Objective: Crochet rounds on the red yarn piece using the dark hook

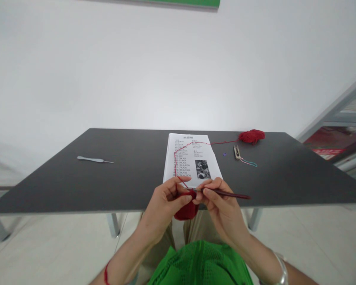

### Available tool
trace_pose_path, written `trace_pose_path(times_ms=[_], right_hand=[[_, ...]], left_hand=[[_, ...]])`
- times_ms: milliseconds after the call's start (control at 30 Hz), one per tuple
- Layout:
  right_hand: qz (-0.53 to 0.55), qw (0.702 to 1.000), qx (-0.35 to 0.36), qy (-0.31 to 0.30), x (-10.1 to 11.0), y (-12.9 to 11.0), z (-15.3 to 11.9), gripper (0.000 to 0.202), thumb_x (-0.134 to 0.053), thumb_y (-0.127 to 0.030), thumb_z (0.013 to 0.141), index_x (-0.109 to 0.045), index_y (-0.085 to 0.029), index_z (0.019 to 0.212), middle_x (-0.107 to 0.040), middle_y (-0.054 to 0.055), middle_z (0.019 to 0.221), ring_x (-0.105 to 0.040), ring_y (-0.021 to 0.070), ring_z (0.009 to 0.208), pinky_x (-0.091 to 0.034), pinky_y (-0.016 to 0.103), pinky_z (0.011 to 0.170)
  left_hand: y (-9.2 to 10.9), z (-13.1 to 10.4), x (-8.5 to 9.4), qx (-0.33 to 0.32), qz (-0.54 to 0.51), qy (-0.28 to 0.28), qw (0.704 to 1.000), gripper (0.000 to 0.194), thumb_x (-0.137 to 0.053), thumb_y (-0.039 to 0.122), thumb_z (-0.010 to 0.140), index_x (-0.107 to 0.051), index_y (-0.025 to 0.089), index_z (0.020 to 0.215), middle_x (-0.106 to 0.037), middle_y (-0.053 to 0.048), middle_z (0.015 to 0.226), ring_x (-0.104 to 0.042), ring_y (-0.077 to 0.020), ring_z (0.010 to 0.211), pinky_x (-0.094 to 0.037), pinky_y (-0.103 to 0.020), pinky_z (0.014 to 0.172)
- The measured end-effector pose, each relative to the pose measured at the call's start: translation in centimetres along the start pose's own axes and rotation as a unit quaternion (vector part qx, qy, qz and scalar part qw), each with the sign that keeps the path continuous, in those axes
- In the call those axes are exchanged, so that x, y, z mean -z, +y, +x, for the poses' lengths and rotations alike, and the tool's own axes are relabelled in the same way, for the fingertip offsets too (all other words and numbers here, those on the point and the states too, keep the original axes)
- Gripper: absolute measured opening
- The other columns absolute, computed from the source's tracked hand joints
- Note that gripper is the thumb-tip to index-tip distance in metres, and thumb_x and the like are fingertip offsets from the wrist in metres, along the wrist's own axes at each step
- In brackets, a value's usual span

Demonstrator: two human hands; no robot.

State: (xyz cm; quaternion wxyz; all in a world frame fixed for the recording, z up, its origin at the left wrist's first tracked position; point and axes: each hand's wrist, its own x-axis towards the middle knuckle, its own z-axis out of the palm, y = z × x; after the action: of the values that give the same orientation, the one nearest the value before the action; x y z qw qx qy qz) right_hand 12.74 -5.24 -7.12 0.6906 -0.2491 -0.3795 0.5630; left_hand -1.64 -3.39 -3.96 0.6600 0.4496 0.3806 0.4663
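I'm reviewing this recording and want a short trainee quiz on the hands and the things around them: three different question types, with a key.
1. Which hand holds the dark red hook?
2. Choose one. The pale-handled tool lies:
A. on the paper
B. right of the paper
C. left of the paper
3. True or false: the ball of red yarn lies to the right of the paper.

Key:
1. The right hand; the left hand holds the red yarn piece.
2. C
3. True
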Motion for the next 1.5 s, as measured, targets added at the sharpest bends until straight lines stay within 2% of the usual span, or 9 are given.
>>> trace_pose_path(times_ms=[167, 367, 600, 833, 967, 1133, 1300, 1400, 1500], right_hand=[[-0.002, 0.999, -0.005, -0.049, 0.4, -1.0, 0.6, 0.011, -0.072, -0.019, 0.079, -0.062, -0.02, 0.076, -0.069, -0.002, 0.08, -0.069, 0.0121, 0.063, -0.061, 0.027, 0.063], [-0.119, 0.987, 0.084, -0.072, 1.0, -1.8, 0.7, 0.01, -0.069, -0.012, 0.08, -0.065, -0.021, 0.078, -0.069, 0.0, 0.08, -0.071, 0.0141, 0.066, -0.059, 0.029, 0.064], [-0.228, 0.953, 0.188, -0.071, 0.5, -1.6, -0.2, 0.014, -0.064, -0.007, 0.082, -0.066, -0.021, 0.081, -0.07, 0.002, 0.079, -0.07, 0.0149, 0.068, -0.059, 0.028, 0.063], [-0.177, 0.972, 0.149, -0.043, 0.6, -1.1, -0.5, 0.014, -0.066, -0.008, 0.081, -0.066, -0.022, 0.08, -0.07, 0.001, 0.081, -0.071, 0.0149, 0.066, -0.06, 0.028, 0.063], [-0.196, 0.966, 0.162, -0.036, 0.3, -1.2, -0.5, 0.018, -0.064, -0.004, 0.081, -0.066, -0.022, 0.08, -0.069, 0.0, 0.08, -0.071, 0.0136, 0.066, -0.059, 0.025, 0.062], [-0.313, 0.923, 0.216, -0.054, -0.1, -1.8, -0.9, 0.02, -0.059, -0.002, 0.081, -0.062, -0.022, 0.079, -0.069, 0.001, 0.078, -0.069, 0.0125, 0.066, -0.056, 0.022, 0.061], [-0.444, 0.837, 0.311, -0.078, -0.1, -1.2, -1.6, 0.02, -0.058, -0.001, 0.082, -0.06, -0.02, 0.086, -0.068, 0.003, 0.083, -0.069, 0.0125, 0.073, -0.056, 0.02, 0.065], [-0.468, 0.813, 0.332, -0.101, 0.4, -0.1, -1.4, 0.02, -0.056, -0.001, 0.085, -0.06, -0.02, 0.09, -0.068, 0.005, 0.088, -0.069, 0.0138, 0.081, -0.057, 0.021, 0.069], [-0.463, 0.789, 0.383, -0.125, 1.0, 0.4, -0.4, 0.018, -0.056, -0.005, 0.087, -0.06, -0.021, 0.093, -0.069, 0.006, 0.088, -0.069, 0.0153, 0.079, -0.058, 0.025, 0.068]], left_hand=[[0.6, -0.1, 0.4, 0.02, -0.012, -0.003, 1.0, 0.033, -0.076, 0.017, 0.066, -0.067, 0.017, 0.098, -0.065, 0.002, 0.069, -0.059, -0.0113, 0.064, -0.043, -0.023, 0.063], [0.9, 0.1, 0.2, -0.017, 0.027, 0.024, 0.999, 0.028, -0.073, 0.015, 0.066, -0.068, 0.016, 0.093, -0.061, 0.004, 0.063, -0.053, -0.01, 0.06, -0.04, -0.021, 0.059], [0.8, 0.0, 0.0, -0.023, 0.024, 0.042, 0.999, 0.029, -0.072, 0.015, 0.065, -0.066, 0.015, 0.094, -0.06, 0.005, 0.062, -0.053, -0.0087, 0.058, -0.039, -0.02, 0.056], [0.6, -0.1, -0.1, -0.003, -0.003, 0.044, 0.999, 0.034, -0.074, 0.015, 0.064, -0.066, 0.014, 0.096, -0.06, 0.005, 0.064, -0.053, -0.0079, 0.058, -0.039, -0.019, 0.056], [0.6, -0.2, -0.2, 0.003, -0.01, 0.05, 0.999, 0.036, -0.074, 0.015, 0.062, -0.066, 0.014, 0.097, -0.06, 0.005, 0.063, -0.053, -0.0079, 0.057, -0.039, -0.019, 0.055], [0.4, -0.1, -0.4, -0.009, -0.002, 0.06, 0.998, 0.035, -0.074, 0.015, 0.061, -0.066, 0.014, 0.095, -0.058, 0.006, 0.06, -0.052, -0.0082, 0.055, -0.039, -0.019, 0.053], [-0.1, -0.2, -0.8, -0.038, 0.056, 0.081, 0.994, 0.033, -0.071, 0.014, 0.065, -0.067, 0.014, 0.097, -0.059, 0.006, 0.059, -0.053, -0.009, 0.057, -0.041, -0.021, 0.057], [-0.4, -0.4, -1.0, -0.037, 0.063, 0.073, 0.995, 0.036, -0.072, 0.015, 0.066, -0.067, 0.013, 0.101, -0.061, 0.005, 0.06, -0.055, -0.0103, 0.06, -0.043, -0.023, 0.061], [-0.4, -0.4, -0.8, -0.012, 0.014, 0.064, 0.998, 0.044, -0.075, 0.016, 0.063, -0.067, 0.013, 0.106, -0.061, 0.005, 0.06, -0.055, -0.0102, 0.059, -0.043, -0.022, 0.058]])
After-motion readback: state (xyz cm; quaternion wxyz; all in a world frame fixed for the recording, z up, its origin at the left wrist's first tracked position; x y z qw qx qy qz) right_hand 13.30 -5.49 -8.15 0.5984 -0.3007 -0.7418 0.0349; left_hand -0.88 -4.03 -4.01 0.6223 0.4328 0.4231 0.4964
